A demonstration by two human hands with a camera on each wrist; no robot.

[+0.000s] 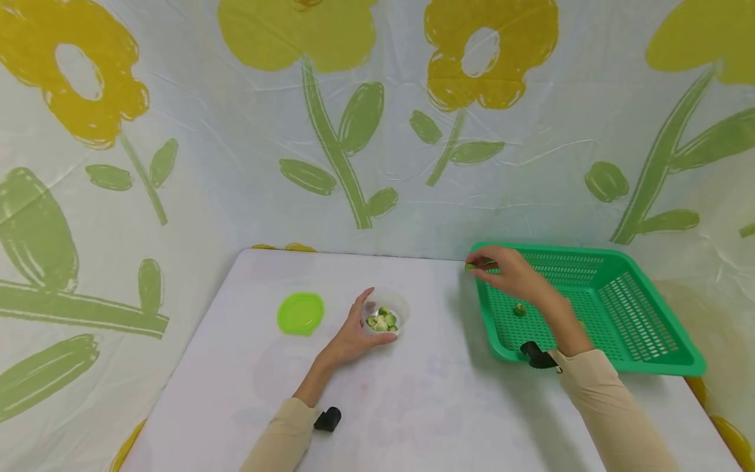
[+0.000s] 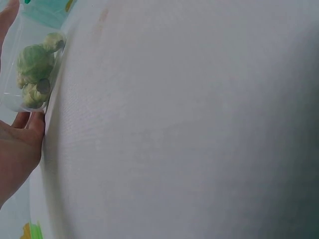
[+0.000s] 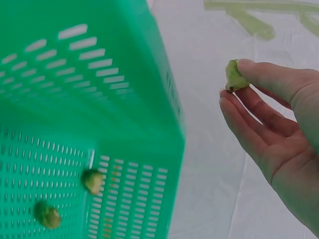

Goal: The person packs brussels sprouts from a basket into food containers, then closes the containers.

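Note:
My left hand point(image 1: 354, 337) grips a clear round plastic tub point(image 1: 403, 307) on the white table, thumb on the near side and fingers round the far side. Several Brussels sprouts point(image 1: 382, 320) lie in the tub; the left wrist view shows these sprouts point(image 2: 36, 64) through its wall. Above the left rim of the green basket point(image 1: 590, 288), my right hand point(image 1: 510, 272) pinches one small Brussels sprout point(image 3: 235, 76) between thumb and fingertips. Inside the basket lie a Brussels sprout point(image 1: 520, 309) and another sprout point(image 3: 47, 215), partly hidden by my forearm in the head view.
A bright green lid point(image 1: 301, 313) lies flat on the table point(image 1: 236, 380), left of the tub. The basket stands at the table's right side with slotted, raised walls. Behind the table hangs a flower-printed cloth point(image 1: 248, 164).

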